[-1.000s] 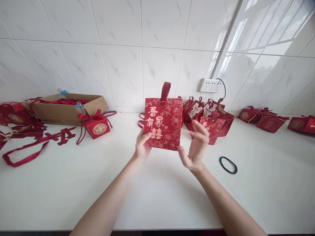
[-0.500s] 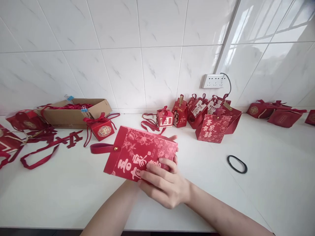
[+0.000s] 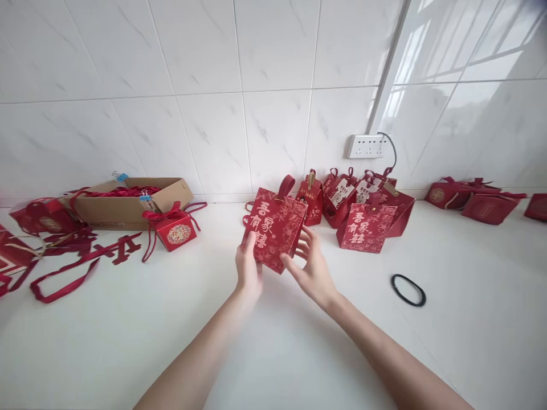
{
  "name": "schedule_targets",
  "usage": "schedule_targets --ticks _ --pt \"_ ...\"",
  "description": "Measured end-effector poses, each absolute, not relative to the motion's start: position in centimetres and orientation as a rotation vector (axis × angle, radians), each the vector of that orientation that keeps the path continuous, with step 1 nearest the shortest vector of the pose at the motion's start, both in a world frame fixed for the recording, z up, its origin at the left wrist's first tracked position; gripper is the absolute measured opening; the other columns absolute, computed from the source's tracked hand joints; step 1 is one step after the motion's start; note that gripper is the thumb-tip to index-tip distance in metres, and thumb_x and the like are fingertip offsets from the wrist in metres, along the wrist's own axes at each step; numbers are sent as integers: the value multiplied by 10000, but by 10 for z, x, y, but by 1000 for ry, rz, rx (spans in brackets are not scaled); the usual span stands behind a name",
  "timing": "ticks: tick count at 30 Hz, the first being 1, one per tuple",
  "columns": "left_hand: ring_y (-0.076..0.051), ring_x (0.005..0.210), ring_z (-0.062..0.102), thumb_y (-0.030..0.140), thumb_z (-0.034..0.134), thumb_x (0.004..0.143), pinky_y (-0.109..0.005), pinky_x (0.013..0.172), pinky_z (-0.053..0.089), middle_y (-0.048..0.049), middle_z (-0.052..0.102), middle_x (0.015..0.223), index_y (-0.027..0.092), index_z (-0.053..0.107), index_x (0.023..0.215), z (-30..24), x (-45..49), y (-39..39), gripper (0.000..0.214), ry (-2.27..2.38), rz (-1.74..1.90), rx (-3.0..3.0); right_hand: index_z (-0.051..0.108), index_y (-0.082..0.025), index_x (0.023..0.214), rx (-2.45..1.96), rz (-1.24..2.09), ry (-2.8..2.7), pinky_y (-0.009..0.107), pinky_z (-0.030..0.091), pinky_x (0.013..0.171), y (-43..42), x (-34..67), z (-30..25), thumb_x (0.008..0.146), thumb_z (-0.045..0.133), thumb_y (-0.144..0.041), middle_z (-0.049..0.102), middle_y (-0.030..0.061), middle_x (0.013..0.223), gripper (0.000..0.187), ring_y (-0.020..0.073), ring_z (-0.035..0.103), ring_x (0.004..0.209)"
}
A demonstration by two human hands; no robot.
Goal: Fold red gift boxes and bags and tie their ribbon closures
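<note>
From where I stand, one red carton (image 3: 280,228) is held tilted over the desk (image 3: 265,353), short of its back edge. The left hand (image 3: 248,265) grips the lower left edge, thumb on the printed face. The right hand (image 3: 315,267) is spread around the lower right corner; whether it bears on the card cannot be told.

Handling (judged): light; stiff but creasable panels; low slip risk. Grip folded side edges; avoid pressing panel centres. Use the strap (image 3: 287,186) only if the closure holds.

Count: matching carton (image 3: 370,230), one, to the right; black band (image 3: 400,297), one, nearer the front edge; cardboard tray (image 3: 115,215), one, by the back edge, left side; blue clips (image 3: 122,177), two, on its rim. Overlapping boxes along the back edge (image 3: 231,200) cannot be counted.
</note>
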State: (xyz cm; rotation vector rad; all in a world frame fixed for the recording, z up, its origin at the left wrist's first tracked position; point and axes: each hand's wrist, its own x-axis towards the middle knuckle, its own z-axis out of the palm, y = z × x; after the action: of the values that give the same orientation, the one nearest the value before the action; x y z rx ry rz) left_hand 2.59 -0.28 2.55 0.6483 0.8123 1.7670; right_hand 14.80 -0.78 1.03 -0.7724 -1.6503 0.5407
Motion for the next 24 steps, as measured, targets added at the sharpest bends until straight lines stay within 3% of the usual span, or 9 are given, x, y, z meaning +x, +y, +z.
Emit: schedule_targets --ticks 4,8,10,12,15,18,24 --pt "-248 1014 606 428 698 687 -346 817 493 -101 626 1077 169 517 975 17 23 4 428 1012 1702 743 290 -263 1224 -709 770 -1529 420 513 844 20 173 10 794 515 -257 522 91 1134 485 201 582 985" --pt "-254 1269 418 490 630 731 -392 1008 378 -107 467 1336 222 438 1178 17 8 4 556 1119 1883 1129 375 -230 1178 -696 531 -1747 433 491 853 29 189 7 658 511 -140 548 84 1076 545 234 564 1000" --pt "-244 1300 376 449 636 739 -393 1066 312 -95 456 1356 231 431 1245 24 0 1 587 1051 1949 1505 408 -213 1165 -681 360 -1907 425 500 823 28 190 5 624 512 -104 557 92 1062 561 241 571 960" --pt "-248 1255 423 388 627 763 -396 1052 330 -94 530 1270 216 522 1181 32 -7 -4 464 993 1920 1812 416 -206 1166 -633 207 -1998 414 510 786 25 188 5 636 511 -82 556 96 1035 553 242 571 933" --pt "-238 1129 516 330 599 796 -371 957 417 -88 602 1108 194 641 925 37 -12 -6 192 1001 1875 1965 410 -205 1190 -575 25 -2014 418 512 789 24 184 4 663 504 -53 534 109 1051 556 249 551 970" --pt "-219 1078 544 347 592 808 -345 927 434 -80 608 1062 181 635 811 35 -10 -4 171 1027 1926 1800 397 -209 1216 -575 -107 -1987 439 508 831 25 182 3 693 503 -38 515 121 1105 560 256 531 1032" --pt "-218 1191 476 432 551 819 -314 925 451 -78 535 1203 208 597 1032 28 0 2 312 1173 1939 1317 408 -218 1222 -606 -324 -1936 516 476 897 29 180 -1 754 507 -30 499 128 1125 514 278 497 1099"
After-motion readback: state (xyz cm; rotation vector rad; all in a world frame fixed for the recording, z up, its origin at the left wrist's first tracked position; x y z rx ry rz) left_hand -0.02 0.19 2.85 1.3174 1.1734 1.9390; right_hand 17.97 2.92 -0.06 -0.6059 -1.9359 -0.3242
